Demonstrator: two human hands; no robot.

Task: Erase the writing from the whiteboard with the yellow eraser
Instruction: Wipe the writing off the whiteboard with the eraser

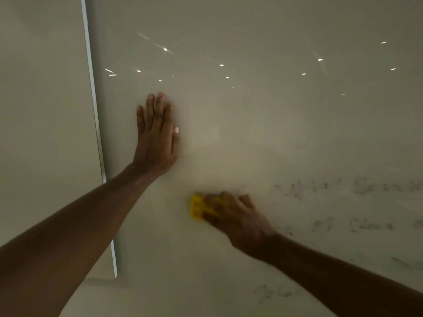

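A glossy whiteboard fills most of the view. My left hand lies flat against it near its left edge, fingers pointing up and slightly apart. My right hand is blurred and grips the yellow eraser, pressing it on the board lower down, to the right of my left forearm. Faint, smeared dark writing remains in several lines to the right of the eraser and below my right forearm. The board around and above the eraser looks wiped.
The board's thin metal left edge runs steeply down the view, with a plain pale wall beyond it. Ceiling lights are mirrored as bright specks in the upper board.
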